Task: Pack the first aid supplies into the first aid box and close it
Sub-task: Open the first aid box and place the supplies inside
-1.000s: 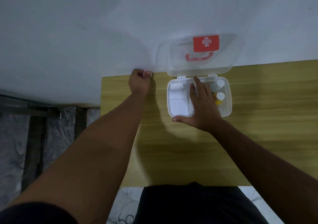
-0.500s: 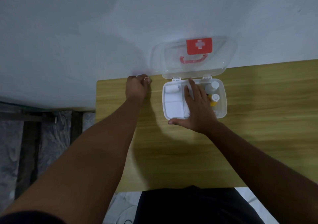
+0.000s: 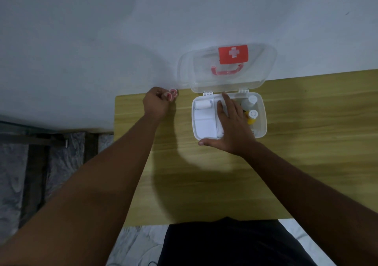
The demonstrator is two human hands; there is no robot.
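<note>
The white first aid box [image 3: 262, 120] lies open at the back of the wooden table [image 3: 306, 143]. Its clear lid [image 3: 227, 67], with a red cross label and a red handle, leans against the wall. Inside are a white bandage roll [image 3: 202, 104] at the back left and two white-capped bottles [image 3: 250, 107] on the right. My right hand [image 3: 229, 126] lies flat across the middle of the box, fingers spread, thumb at the front rim. My left hand [image 3: 156, 103] is at the table's back left edge, fingers pinched on a small pink tape roll [image 3: 172, 92].
A white wall runs right behind the table. The table's left edge is just left of my left hand, with dark floor and a metal frame [image 3: 51, 139] below. The right half of the table top is bare wood.
My left hand has closed around the pink tape roll and raised it slightly at the back edge. The right hand stays pressed on the box.
</note>
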